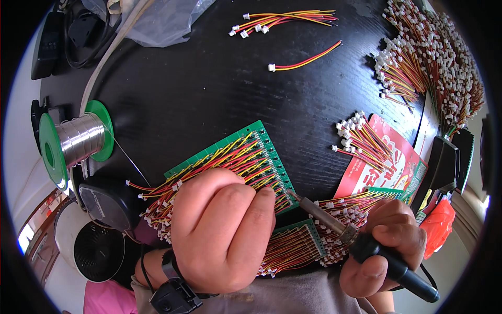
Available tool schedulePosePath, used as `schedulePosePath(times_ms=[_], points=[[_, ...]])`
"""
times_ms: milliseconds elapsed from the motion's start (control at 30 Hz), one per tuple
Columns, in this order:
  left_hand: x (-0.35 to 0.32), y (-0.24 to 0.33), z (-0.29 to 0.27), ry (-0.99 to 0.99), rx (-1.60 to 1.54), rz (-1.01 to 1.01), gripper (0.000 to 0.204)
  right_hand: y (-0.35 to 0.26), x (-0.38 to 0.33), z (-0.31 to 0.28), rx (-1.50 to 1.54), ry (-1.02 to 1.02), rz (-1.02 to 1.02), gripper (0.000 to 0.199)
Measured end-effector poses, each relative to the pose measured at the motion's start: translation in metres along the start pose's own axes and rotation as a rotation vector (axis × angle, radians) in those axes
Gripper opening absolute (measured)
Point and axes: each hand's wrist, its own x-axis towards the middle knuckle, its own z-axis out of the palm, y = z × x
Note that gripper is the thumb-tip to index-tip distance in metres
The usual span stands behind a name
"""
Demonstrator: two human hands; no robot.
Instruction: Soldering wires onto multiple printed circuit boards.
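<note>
Holding a pencil-shaped soldering iron with a black handle and metal barrel point(348, 235), the right hand point(395, 238) is wrapped about the handle, tip directed up and left at the right edge of a rectangular green circuit board point(280, 175). The board lies at an angle on the black tabletop point(204, 99); slim red-and-yellow wire leads with small white plugs point(219, 161) cover most of its face. The left hand point(225, 225) is curled over the lower part of the board, fingers bunched close to the tip; what they pinch, if anything, is hidden. Contact between tip and board cannot be confirmed.

Recommended practice: heat contact and wire end together, briefly, and hold the lead motionless until the joint sets. Left fingertips sit near the hot end and should be kept clear of it. The barrel should not brush neighbouring insulation, nor the second green board with leads point(317, 238) lying below it. A green-flanged spool of silvery solder wire point(82, 137) stands at left, its loose strand reaching toward the plugs; that strand should be kept from snagging.
</note>
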Motion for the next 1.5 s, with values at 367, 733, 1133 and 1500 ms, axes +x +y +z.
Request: schedulePosePath(times_ms=[367, 733, 1133, 1500], points=[[-0.001, -0.007, 0.003, 0.048, 0.026, 0.094, 0.028, -0.002, 0.002, -0.004, -0.001, -0.018, -0.005, 0.037], [0.000, -0.001, 0.002, 0.053, 0.048, 0.075, 0.022, -0.001, 0.003, 0.001, -0.076, -0.050, 0.006, 0.039], [-0.002, 0.006, 0.006, 0.041, 0.096, 0.027, 0.020, -0.004, 0.007, -0.007, -0.087, -0.156, -0.026, 0.037], [-0.003, 0.004, 0.009, 0.059, 0.116, 0.047, 0.022, -0.005, 0.008, -0.007, -0.102, -0.184, -0.026, 0.036]])
